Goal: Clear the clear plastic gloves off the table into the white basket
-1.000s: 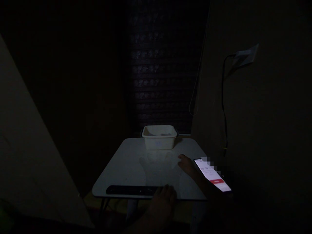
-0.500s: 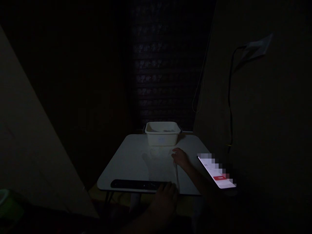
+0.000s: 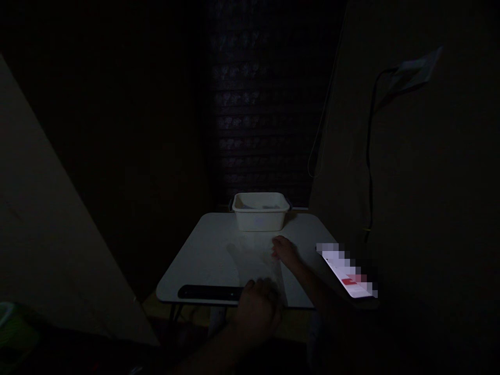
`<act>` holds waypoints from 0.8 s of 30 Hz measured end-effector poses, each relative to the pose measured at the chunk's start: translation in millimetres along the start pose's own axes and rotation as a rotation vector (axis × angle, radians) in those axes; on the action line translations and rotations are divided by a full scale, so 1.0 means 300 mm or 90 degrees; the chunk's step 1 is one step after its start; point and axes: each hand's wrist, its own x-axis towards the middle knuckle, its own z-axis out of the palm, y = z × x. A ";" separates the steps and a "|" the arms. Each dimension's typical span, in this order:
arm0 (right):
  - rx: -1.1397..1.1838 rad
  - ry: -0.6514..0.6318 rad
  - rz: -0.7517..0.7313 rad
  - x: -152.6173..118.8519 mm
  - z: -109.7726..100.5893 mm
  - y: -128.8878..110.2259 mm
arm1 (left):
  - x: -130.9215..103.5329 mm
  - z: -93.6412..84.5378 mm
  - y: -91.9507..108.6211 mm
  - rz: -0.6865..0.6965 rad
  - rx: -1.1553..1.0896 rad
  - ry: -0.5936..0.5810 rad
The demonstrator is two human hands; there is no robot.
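Room: v. dark, view fwd & down over a small pale tabletop w/ rounded corners.
Left hand: at near edge of tabletop, R of centre, over the R end of a dark strip; fingers bent, knuckles up. Can't tell whether gripping anything (too dim under the palm).
Right hand: farther in, on R half of tabletop, reaching from lower R; fingers curled, narrow rather than spread, pointing L. Small pale blur by the fingertips, too faint to name; can't tell whether held.
Dark strip: long, narrow, lying along near edge of tabletop; L end in plain sight, R end hidden by left hand.
White tub: upright at far edge of tabletop, approx. centre, beyond right hand & apart from both hands. Dark handles at the sides; pale contents, hard to make out.
Phone: at R edge of tabletop, beside the right arm; screen lit, red patch toward near end (partly masked by pixel squares).
Wall: on R, w/ outlet plate & black cable hanging down.
Back: dark, shiny blind in horizontal bands; thin looped cord to its R.
L side: pale slanting panel; green object in lower L corner, part cut off.
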 end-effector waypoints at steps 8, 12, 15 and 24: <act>-0.453 -0.025 -0.313 -0.040 -0.077 0.074 | 0.052 0.004 -0.039 -0.003 -0.024 0.015; -0.598 -0.017 -0.324 -0.068 -0.080 0.114 | 0.046 0.027 0.000 0.125 -0.012 -0.034; -0.635 -0.020 -0.291 -0.067 -0.076 0.132 | 0.035 0.049 0.032 0.163 -0.007 -0.060; -0.648 -0.020 -0.274 -0.043 -0.077 0.129 | 0.028 0.062 0.056 0.116 0.014 -0.106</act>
